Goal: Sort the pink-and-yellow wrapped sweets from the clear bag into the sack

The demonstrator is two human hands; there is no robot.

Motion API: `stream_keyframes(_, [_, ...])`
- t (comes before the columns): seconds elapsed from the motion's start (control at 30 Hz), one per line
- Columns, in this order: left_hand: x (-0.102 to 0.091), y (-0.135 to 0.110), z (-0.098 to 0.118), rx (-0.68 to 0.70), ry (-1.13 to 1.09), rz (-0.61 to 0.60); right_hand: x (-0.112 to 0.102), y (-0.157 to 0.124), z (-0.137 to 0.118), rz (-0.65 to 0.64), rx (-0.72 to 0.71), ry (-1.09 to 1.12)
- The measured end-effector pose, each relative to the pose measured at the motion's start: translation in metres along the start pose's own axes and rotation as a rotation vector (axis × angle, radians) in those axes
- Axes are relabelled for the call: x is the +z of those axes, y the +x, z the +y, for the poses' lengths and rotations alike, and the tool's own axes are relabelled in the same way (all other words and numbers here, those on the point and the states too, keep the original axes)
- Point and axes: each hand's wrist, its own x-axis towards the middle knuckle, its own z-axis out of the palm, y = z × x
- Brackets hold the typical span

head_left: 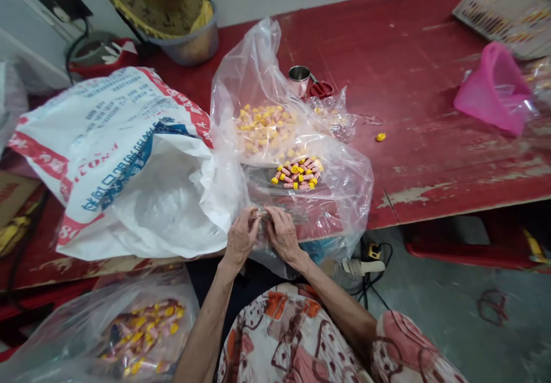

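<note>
Near the table edge (381, 220), left hand (241, 236) and right hand (283, 235) clamp together on clear plastic (259, 215), sweets (298, 173) kept within reach

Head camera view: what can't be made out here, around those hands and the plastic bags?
Head view:
What the left hand and right hand hold: hidden by their fingers and the clear plastic bag.
Inside the white woven sack: hidden by its folds.
Lower-left bag: cut off by the picture's edge.
</note>
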Motion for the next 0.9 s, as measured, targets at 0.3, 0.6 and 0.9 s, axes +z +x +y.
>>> stream_keyframes(0.3, [0.002, 0.009, -0.004, -0.099, -0.007, -0.029, 0.009, 0.002, 0.001, 0.079, -0.044, -0.061])
stream_keyframes(0.6, [-0.026, 0.015, 0.031, -0.295, -0.164, 0.053, -0.010, 0.006, -0.001, 0.208, 0.000, 0.076])
stream_keyframes(0.9, [0.010, 0.010, 0.022, -0.061, 0.088, -0.028, -0.040, 0.080, 0.012, 0.053, 0.081, -0.317])
